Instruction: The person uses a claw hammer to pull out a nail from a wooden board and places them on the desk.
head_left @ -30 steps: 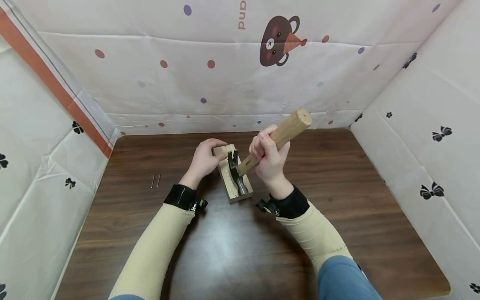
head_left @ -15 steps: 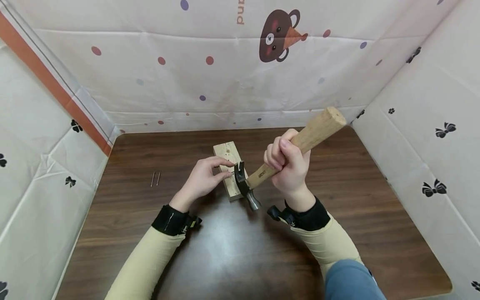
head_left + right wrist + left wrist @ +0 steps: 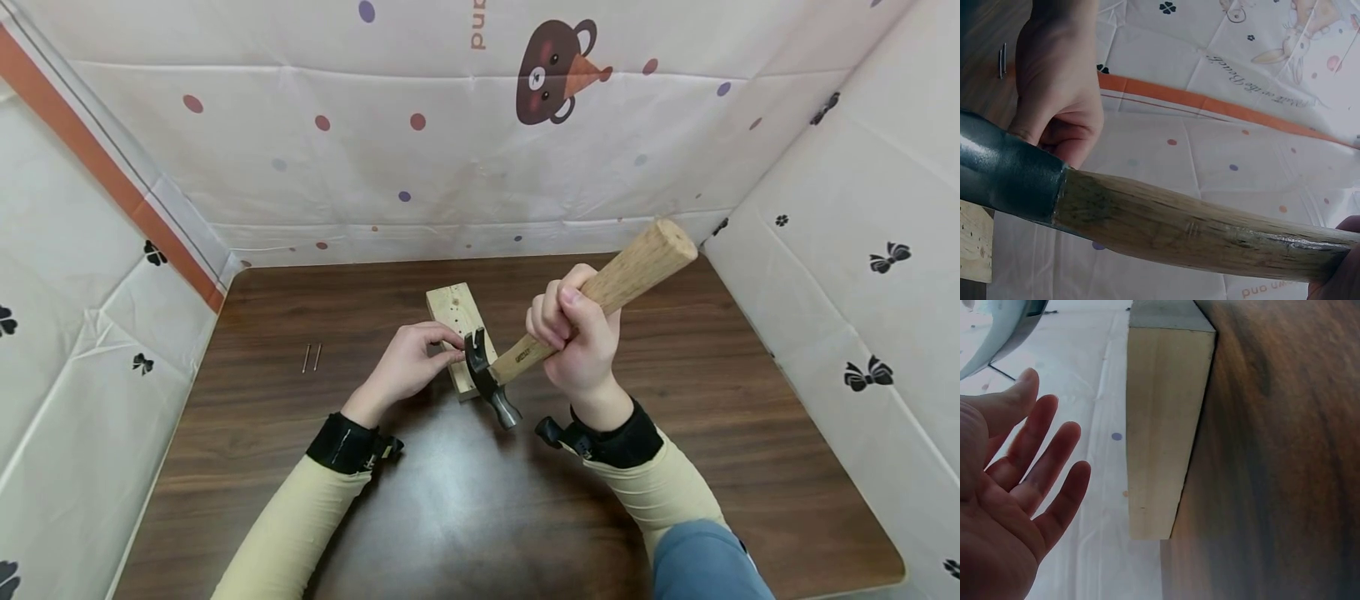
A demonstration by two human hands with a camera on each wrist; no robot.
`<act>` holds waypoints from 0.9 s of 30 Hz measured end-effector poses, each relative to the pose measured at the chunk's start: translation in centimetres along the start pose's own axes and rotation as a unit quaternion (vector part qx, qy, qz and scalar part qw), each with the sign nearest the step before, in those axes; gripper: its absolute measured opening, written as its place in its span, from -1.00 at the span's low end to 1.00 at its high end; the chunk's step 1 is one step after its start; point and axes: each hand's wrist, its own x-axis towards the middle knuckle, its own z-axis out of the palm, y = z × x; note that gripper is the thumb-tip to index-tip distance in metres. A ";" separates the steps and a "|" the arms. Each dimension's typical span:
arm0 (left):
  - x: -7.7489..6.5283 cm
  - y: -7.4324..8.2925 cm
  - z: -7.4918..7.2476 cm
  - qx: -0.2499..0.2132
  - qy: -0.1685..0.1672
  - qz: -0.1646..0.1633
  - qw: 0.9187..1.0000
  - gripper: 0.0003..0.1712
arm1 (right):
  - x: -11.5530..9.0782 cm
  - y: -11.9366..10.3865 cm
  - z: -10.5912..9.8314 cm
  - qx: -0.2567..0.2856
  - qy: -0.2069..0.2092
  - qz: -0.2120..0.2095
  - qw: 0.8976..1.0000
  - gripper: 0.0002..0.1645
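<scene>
My right hand (image 3: 573, 333) grips the wooden handle of a claw hammer (image 3: 487, 375), its fingers wrapped round the shaft. The dark metal head hangs over the lower part of a pale wooden block (image 3: 454, 307), claw towards the far side. Small dark holes dot the block's top. My left hand (image 3: 411, 360) reaches in from the left, thumb and forefinger right beside the claw. In the left wrist view its other fingers (image 3: 1054, 456) are loosely bent. The hammer head hides the left fingertips in the right wrist view, so I cannot tell whether they pinch anything.
Two thin nails (image 3: 311, 358) lie side by side on the dark wooden table (image 3: 720, 433), left of the block. A printed white sheet (image 3: 247, 158) rises behind the table and at both sides.
The hammer has lifted off the block and shifted right and towards me, handle end outward. My left hand has left the block's far end and come nearer, beside the claw.
</scene>
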 end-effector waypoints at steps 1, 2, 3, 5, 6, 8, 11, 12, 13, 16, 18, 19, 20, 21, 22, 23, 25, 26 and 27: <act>0.0 0.0 0.1 0.000 0.000 0.001 1.000 -0.94 | 0.0 0.0 0.0 0.001 0.000 0.000 1.000 -0.61; 0.0 -0.1 0.1 0.001 0.001 0.003 1.000 -0.94 | 0.0 0.0 0.0 0.000 -0.002 0.000 1.000 -0.60; -0.1 -0.2 0.2 0.003 0.004 0.005 1.000 -0.94 | 0.0 0.0 0.0 0.000 -0.003 0.001 1.000 -0.60; -0.1 -0.3 0.3 0.007 0.010 0.008 1.000 -0.94 | 0.0 0.1 0.0 -0.003 -0.007 0.000 1.000 -0.59; -0.1 -0.3 0.3 0.009 0.013 0.009 1.000 -0.93 | 0.0 0.1 0.0 -0.005 -0.009 -0.001 1.000 -0.58; -0.1 -0.4 0.4 0.011 0.018 0.013 1.000 -0.92 | 0.0 0.1 -0.1 -0.008 -0.010 -0.002 1.000 -0.58; 0.0 -0.3 0.5 0.007 0.025 0.019 0.999 -0.92 | 0.0 0.2 -0.2 -0.015 -0.010 -0.004 1.000 -0.58; 0.0 -0.3 0.6 0.003 0.028 0.021 0.999 -0.92 | -0.1 0.2 -0.2 -0.019 -0.010 -0.003 1.000 -0.59; 0.0 -0.3 0.6 -0.001 0.033 0.023 0.999 -0.92 | -0.1 0.3 -0.3 -0.023 -0.011 -0.002 1.000 -0.60; 0.0 0.0 0.7 -0.011 0.046 0.031 0.998 -0.91 | -0.2 0.5 -0.4 -0.035 -0.016 0.003 0.999 -0.63; 0.1 0.2 0.7 -0.016 0.053 0.035 0.998 -0.89 | -0.3 0.6 -0.4 -0.042 -0.019 0.007 0.999 -0.65; 0.1 0.3 0.7 -0.016 0.056 0.036 0.998 -0.89 | -0.3 0.7 -0.5 -0.043 -0.020 0.009 0.999 -0.66; 0.1 0.4 0.6 -0.016 0.059 0.034 0.998 -0.89 | -0.4 0.8 -0.5 -0.044 -0.021 0.010 0.999 -0.67; 0.1 0.4 0.5 -0.017 0.061 0.031 0.998 -0.89 | -0.4 0.8 -0.5 -0.045 -0.021 0.011 0.999 -0.68; 0.0 0.4 0.4 -0.019 0.062 0.027 0.997 -0.88 | -0.4 0.9 -0.6 -0.045 -0.020 0.012 0.999 -0.69; -0.1 0.5 0.3 -0.021 0.065 0.022 0.997 -0.88 | -0.5 0.9 -0.6 -0.047 -0.019 0.013 0.999 -0.69; -0.3 0.5 0.0 -0.021 0.071 0.014 0.997 -0.87 | -0.5 1.0 -0.7 -0.050 -0.017 0.015 0.998 -0.71; -0.4 0.4 -0.3 -0.019 0.073 0.009 0.997 -0.86 | -0.5 1.0 -0.8 -0.052 -0.015 0.015 0.998 -0.73; -0.6 0.4 -0.6 -0.018 0.075 0.005 0.997 -0.86 | -0.6 1.0 -0.8 -0.055 -0.013 0.015 0.998 -0.74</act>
